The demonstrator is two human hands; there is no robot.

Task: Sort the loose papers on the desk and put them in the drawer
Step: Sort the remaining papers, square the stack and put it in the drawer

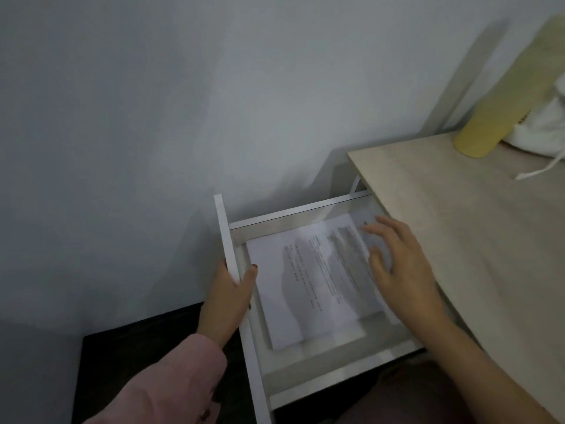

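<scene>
Head view, looking down into an open white drawer [241, 316] pulled out from under a pale wood counter [458, 215] at the right of the frame. Stack of printed papers [308, 280] lying flat on the drawer floor, upper sheets fanned slightly off the lower ones, one corner close to the back wall. Left hand [232, 298], pink sleeve at the wrist, wrapped around the drawer's front panel near centre frame, thumb inside the rim, fingers behind it. Right hand [400, 270] spread open above the right part of the stack, fingers loose, gripping nothing; whether the fingertips touch the top sheet, impossible to tell through the motion blur. Yellow cylinder [507, 96] and a white drawstring bag [547, 123] standing on the counter at upper right, well apart from the drawer. No loose sheets visible on the stretch of counter in frame.

Judged as near the end: papers in, drawer not yet shut. Risks from here: pushing the drawer while the right hand sits inside, pinching fingers against the counter's edge; closing fast, sliding the uneven stack backward and curling or creasing a raised sheet under the counter's underside; withdrawing the open hand with a brush across the top page, dragging it askew.
</scene>
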